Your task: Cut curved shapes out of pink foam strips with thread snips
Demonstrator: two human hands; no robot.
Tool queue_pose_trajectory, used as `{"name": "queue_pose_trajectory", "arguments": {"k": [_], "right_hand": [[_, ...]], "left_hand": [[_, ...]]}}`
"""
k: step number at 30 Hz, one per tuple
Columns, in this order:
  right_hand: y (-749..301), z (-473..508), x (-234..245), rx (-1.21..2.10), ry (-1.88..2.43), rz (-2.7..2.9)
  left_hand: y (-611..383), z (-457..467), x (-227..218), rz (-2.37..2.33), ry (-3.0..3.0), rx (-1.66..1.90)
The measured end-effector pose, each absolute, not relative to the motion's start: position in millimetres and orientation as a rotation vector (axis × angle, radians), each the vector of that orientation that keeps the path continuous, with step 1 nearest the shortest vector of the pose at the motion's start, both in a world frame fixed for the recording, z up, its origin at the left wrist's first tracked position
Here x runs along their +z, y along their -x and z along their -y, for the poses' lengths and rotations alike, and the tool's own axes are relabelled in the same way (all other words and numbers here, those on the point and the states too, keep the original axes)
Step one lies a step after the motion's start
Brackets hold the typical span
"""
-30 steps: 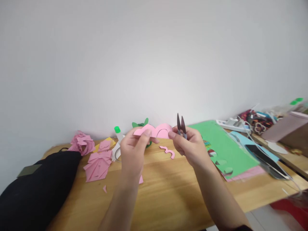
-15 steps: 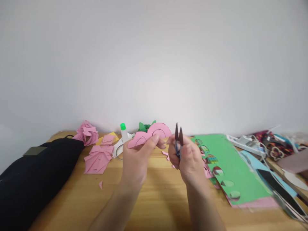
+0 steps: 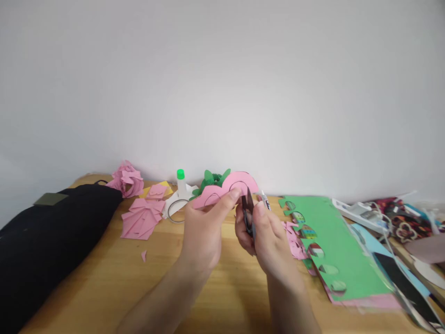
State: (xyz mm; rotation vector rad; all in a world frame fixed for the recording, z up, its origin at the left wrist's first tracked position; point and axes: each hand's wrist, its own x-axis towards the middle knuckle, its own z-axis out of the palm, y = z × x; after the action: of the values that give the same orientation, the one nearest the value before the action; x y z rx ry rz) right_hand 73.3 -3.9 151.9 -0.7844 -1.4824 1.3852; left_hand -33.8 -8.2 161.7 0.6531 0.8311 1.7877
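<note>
A pink scalloped paper piece (image 3: 239,178) with dark curved lines drawn on it is pinched in my left hand (image 3: 206,227), thumb on top. My right hand (image 3: 264,232) grips a pair of small dark-bladed scissors (image 3: 249,208), points upward. The blades meet the right part of the pink paper at its lower edge, near a drawn arc. The handles are mostly hidden by my fingers. Behind the paper, a green paper plant shape (image 3: 208,177) stands partly covered.
On the left lie a black cloth item (image 3: 62,232), folded pink paper pieces (image 3: 142,222), a pink paper flower (image 3: 127,178), a glue stick (image 3: 181,183) and a tape ring (image 3: 170,214). Green sheets (image 3: 333,246), pink scraps (image 3: 295,241), a marker (image 3: 266,200) and a power strip (image 3: 359,214) are right.
My right hand has moved left, bringing the scissors from beside the pink paper onto it. The paper has shifted slightly right, and the view has tilted a little.
</note>
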Motion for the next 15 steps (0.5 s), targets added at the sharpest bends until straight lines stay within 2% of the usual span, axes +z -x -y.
{"name": "queue_pose_trajectory", "arguments": {"k": [15], "right_hand": [[-75.4,8.8,153.9,1.596,0.748,1.188]], "left_hand": [[26.9,8.8,158.3,-0.988,-0.661,1.796]]}}
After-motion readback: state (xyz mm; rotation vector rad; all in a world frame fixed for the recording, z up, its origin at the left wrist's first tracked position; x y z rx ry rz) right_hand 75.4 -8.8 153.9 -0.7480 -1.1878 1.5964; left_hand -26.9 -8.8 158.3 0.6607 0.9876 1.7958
